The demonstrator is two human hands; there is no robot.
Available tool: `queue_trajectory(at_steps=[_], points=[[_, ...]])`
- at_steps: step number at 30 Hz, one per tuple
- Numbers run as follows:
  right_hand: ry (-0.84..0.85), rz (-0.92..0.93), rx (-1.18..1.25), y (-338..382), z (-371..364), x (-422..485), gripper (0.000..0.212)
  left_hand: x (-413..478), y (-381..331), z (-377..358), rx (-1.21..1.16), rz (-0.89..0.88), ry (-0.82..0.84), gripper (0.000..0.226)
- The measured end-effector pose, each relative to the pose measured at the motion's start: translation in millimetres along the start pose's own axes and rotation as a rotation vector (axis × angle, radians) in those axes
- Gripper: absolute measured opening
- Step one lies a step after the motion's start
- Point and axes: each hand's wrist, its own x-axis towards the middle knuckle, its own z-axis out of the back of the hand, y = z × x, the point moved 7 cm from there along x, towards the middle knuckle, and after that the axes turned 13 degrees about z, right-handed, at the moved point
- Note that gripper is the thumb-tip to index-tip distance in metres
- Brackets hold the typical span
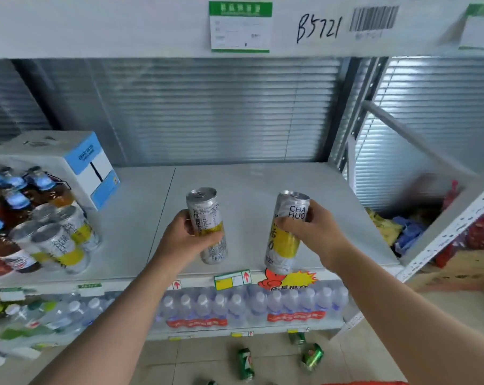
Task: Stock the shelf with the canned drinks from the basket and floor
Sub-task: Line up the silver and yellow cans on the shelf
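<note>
My left hand (184, 237) grips a tall silver-and-yellow can (204, 209) held upright over the front of the grey shelf (249, 190). A second silver-and-yellow can (286, 240) marked CHA HUO is in my right hand (313, 232), tilted slightly, its base near the shelf's front edge. Several matching cans (60, 240) stand grouped on the shelf at the left. On the floor below lie green cans (246, 364), another green can (311, 357) and one more (297, 338). The basket is out of view.
Bottled drinks (10, 212) and a white-and-blue box (77, 165) stand at the shelf's left. Packs of water bottles (243, 305) fill the shelf below. A neighbouring shelf unit on the right holds snack bags (396, 232). Blinds back the shelf.
</note>
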Motion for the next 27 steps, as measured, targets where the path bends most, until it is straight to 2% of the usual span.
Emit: queue_trajectory(at_steps=[5, 8, 11, 16, 19, 22, 27], points=[[0.005, 0.007, -0.035, -28.2, -22.9, 53.0, 0.030, 79.1, 7.7, 1.2, 0.014, -0.016, 0.031, 0.071], [0.026, 0.013, -0.064, -47.4, -32.2, 80.9, 0.039, 115.5, 17.1, -4.7, 0.054, -0.033, 0.015, 0.051], [0.063, 0.030, -0.084, -66.5, -43.8, 105.7, 0.046, 145.8, 26.8, -12.5, 0.084, -0.042, 0.009, 0.046], [0.130, 0.091, -0.072, -97.5, -65.6, 140.8, 0.052, 194.4, 34.6, -19.2, 0.049, -0.049, 0.025, 0.059], [0.147, 0.128, -0.082, -110.8, -74.8, 155.5, 0.054, 219.2, 41.1, -21.3, 0.077, -0.046, 0.050, 0.058], [0.158, 0.150, -0.073, -120.2, -80.7, 165.7, 0.056, 236.7, 51.1, -22.3, 0.129, -0.052, 0.086, 0.068], [0.147, 0.174, -0.077, -132.8, -80.5, 175.6, 0.058, 255.4, 57.8, -23.6, 0.143, -0.104, 0.138, 0.065]])
